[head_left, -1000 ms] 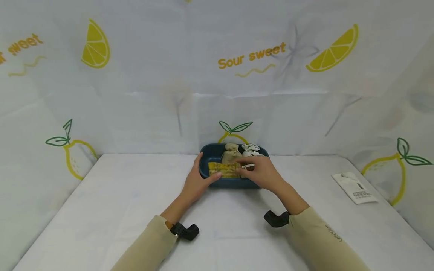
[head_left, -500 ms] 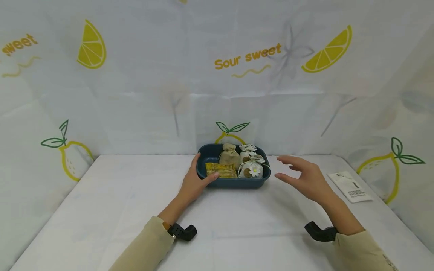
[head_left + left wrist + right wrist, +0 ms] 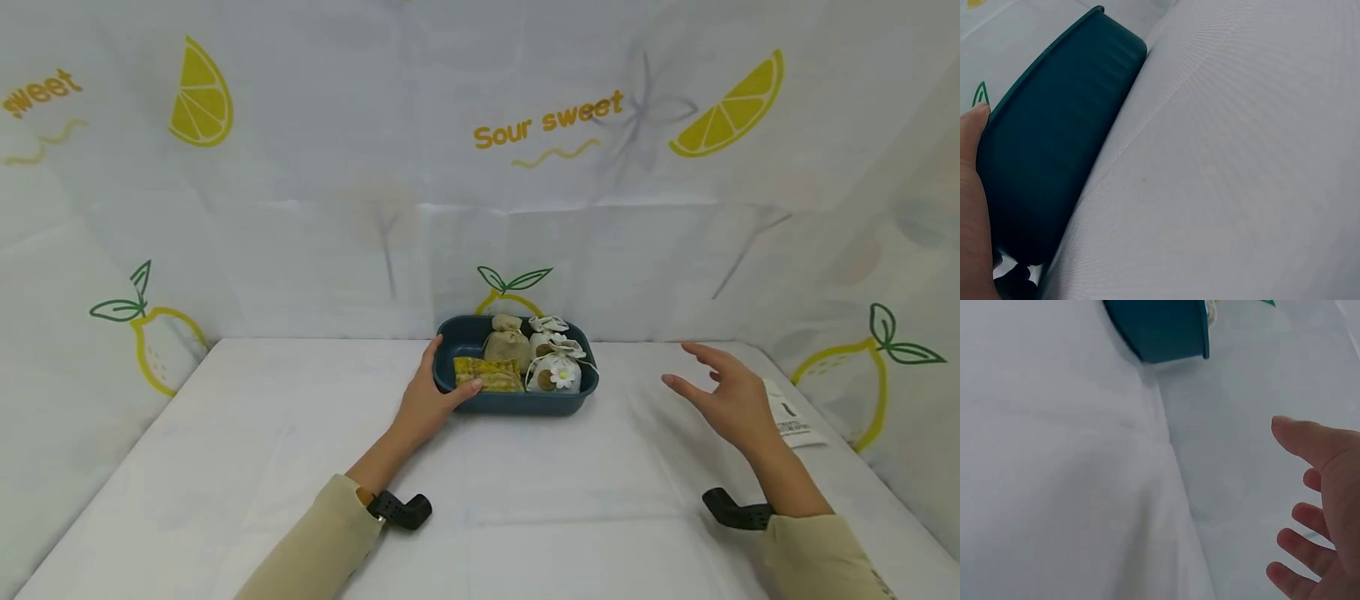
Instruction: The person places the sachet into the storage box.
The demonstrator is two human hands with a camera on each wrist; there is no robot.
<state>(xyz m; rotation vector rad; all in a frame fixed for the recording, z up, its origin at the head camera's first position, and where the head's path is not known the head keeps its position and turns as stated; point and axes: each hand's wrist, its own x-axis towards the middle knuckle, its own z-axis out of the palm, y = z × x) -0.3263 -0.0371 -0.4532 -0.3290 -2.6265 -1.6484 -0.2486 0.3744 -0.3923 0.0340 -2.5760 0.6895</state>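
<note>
A dark blue plastic basin (image 3: 525, 406) stands at the table's back edge. My left hand (image 3: 422, 408) holds it by its left end, thumb at the front rim and fingers round the far side. In the left wrist view the thumb lies along the basin wall (image 3: 1054, 131). Inside the basin are a yellow patterned packet (image 3: 480, 375), a beige drawstring pouch (image 3: 507, 346) and two white drawstring pouches, the front one (image 3: 547, 383) with a daisy on it. To the right, over the table, my right hand (image 3: 738, 408) is apart from the basin, fingers spread and holding nothing.
A white printed packet (image 3: 797, 427) lies on the right side of the table, partly hidden behind the right hand. White cloth covers the table (image 3: 570, 500), and a lemon-print sheet (image 3: 337, 183) hangs behind and at the sides.
My right hand has let go of the front white pouch in the basin and drawn away to the right, fingers spreading. My left hand has stayed on the basin.
</note>
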